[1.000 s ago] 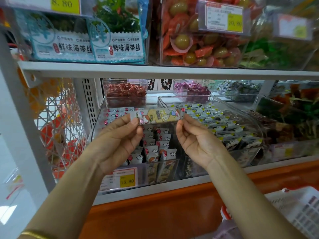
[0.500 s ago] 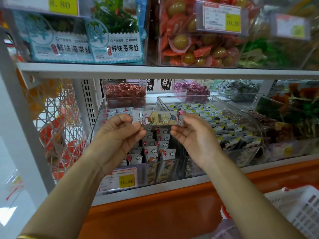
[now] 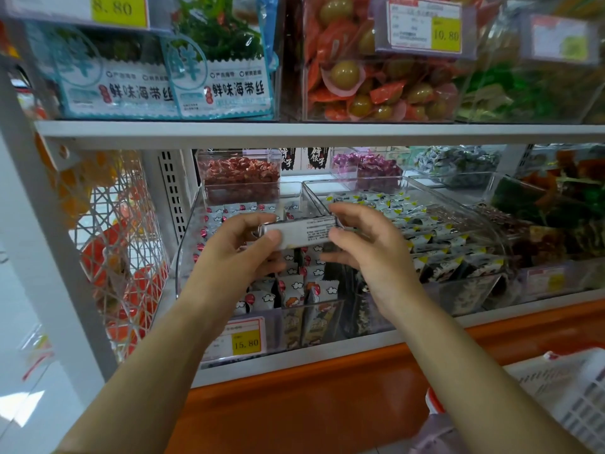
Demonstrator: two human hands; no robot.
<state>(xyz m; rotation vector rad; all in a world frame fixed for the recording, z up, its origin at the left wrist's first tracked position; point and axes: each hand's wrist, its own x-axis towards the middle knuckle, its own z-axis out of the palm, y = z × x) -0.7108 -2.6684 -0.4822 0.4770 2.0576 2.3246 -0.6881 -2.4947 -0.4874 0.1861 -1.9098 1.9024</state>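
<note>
I hold a small long snack packet (image 3: pixel 302 233) level between both hands, in front of a clear plastic bin (image 3: pixel 188 244) on the lower shelf. Its pale back with small black print faces me. My left hand (image 3: pixel 239 257) pinches the packet's left end between thumb and fingers. My right hand (image 3: pixel 366 247) pinches the right end, with the lower fingers spread loosely. The bin below holds several similar small packets (image 3: pixel 294 290) with cartoon prints.
A second clear bin (image 3: pixel 484 217) of black-and-yellow packets stands to the right. A yellow price tag (image 3: pixel 246 343) reads 15.80. The upper shelf (image 3: pixel 294 134) carries seaweed bags and egg snacks. A white wire rack (image 3: pixel 114 250) hangs left. A white basket (image 3: pixel 563 398) sits low right.
The packet has been turned over: its coloured cartoon front faced me before, its pale printed back faces me now. Both hands have stayed at its ends.
</note>
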